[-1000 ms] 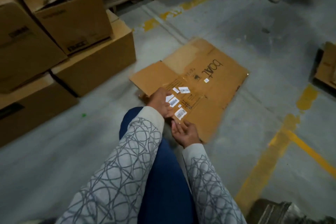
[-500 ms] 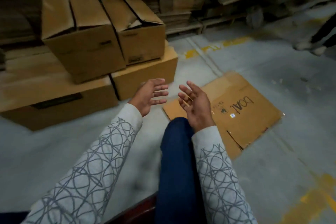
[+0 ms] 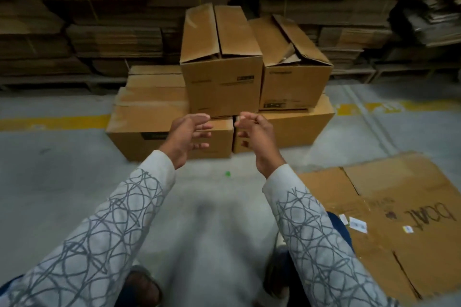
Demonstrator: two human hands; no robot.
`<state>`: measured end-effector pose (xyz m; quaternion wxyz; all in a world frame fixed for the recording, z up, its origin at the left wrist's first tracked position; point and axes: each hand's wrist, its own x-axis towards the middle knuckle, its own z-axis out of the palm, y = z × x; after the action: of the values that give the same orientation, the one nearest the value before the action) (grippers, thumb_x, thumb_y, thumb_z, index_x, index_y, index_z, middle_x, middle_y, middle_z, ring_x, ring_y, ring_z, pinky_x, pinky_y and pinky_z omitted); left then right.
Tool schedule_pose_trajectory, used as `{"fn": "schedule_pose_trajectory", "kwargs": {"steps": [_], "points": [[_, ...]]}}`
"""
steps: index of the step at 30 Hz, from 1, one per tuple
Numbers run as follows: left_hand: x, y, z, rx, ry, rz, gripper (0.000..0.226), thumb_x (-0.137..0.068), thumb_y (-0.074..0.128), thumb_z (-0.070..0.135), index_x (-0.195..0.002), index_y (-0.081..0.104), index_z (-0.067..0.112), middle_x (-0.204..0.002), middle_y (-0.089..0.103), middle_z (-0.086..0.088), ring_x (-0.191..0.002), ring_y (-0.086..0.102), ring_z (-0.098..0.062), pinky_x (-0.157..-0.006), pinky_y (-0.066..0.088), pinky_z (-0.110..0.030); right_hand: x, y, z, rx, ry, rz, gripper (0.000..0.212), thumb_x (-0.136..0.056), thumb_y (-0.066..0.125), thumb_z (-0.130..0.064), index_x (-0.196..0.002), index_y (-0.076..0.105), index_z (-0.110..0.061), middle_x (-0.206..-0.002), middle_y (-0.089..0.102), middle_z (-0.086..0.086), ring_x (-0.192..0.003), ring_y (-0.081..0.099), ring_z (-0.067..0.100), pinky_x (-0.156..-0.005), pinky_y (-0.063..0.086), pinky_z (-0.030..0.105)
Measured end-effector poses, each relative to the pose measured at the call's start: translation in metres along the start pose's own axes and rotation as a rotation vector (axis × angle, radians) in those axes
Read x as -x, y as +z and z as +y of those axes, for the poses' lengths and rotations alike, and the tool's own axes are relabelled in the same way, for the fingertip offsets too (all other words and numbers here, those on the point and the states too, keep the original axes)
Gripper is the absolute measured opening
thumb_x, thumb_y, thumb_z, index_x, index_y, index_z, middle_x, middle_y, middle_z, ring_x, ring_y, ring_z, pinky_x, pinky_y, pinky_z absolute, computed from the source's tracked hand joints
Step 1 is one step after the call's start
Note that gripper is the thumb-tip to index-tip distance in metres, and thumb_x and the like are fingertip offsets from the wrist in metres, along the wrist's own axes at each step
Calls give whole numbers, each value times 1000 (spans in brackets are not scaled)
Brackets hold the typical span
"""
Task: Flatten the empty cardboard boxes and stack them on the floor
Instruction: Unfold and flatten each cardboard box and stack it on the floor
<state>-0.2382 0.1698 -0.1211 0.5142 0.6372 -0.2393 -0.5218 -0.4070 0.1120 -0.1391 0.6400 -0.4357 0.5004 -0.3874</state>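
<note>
Just beyond both hands' spread fingers [image 3: 199, 127] stands the upright box [image 3: 220, 87].

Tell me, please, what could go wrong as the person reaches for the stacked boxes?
Both the left hand and right hand are empty, raised in front of the upper left box. It overhangs the seam between two lower boxes, so pulling it might drag or tip the upper right box, which stands close beside it with loose flaps. The flattened box lies beside the right leg and may slip underfoot.
</note>
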Motion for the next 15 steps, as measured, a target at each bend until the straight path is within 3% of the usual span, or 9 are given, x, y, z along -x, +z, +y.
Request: {"fn": "schedule_pose_trajectory", "kwargs": {"steps": [3, 6, 9, 12, 15], "points": [[-49, -10, 6, -39, 25, 44, 25, -99, 65, 32, -120, 67, 20, -120, 71, -7, -114, 66, -27, -82, 56, -40, -55, 14, -1, 135, -90, 7, 23, -102, 64, -28, -125, 64, -27, -125, 68, -3, -110, 65, 17, -81, 52, 30], [-109, -12, 15, -98, 69, 65, 51, -96, 67, 42, -142, 54, 24, -130, 63, -2, -119, 60, -23, -87, 55, -39, -117, 21, -9, 322, -205, 48, 35, -101, 63, -35, -136, 57, -37, -136, 58, -4, -123, 58, 17, -90, 52, 33], [-170, -6, 25, -90, 95, 127, 81, -88, 72, 59, -154, 38, 27, -147, 52, -3, -127, 53, -23, -99, 50, -47, -177, 19, -13, 498, -317, 92, 51, -100, 63, -45, -147, 45, -47, -154, 38, 3, -143, 40, 28, -111, 44, 50], [-227, 1, 39, 37, 85, 262, 121, -62, 79, 81, -158, 24, 34, -159, 41, -6, -139, 45, -32, -109, 41, -61, -222, 13, -8, 618, -412, 122, 59, -100, 61, -48, -153, 35, -53, -165, 19, 6, -152, 21, 33, -117, 33, 54], [-278, 2, 43, 144, 25, 356, 155, -29, 83, 91, -158, 9, 45, -159, 39, -9, -138, 47, -40, -106, 42, -67, -256, 11, -3, 671, -480, 161, 65, -98, 62, -53, -153, 28, -58, -166, 12, 7, -153, 20, 34, -116, 37, 61]]}}
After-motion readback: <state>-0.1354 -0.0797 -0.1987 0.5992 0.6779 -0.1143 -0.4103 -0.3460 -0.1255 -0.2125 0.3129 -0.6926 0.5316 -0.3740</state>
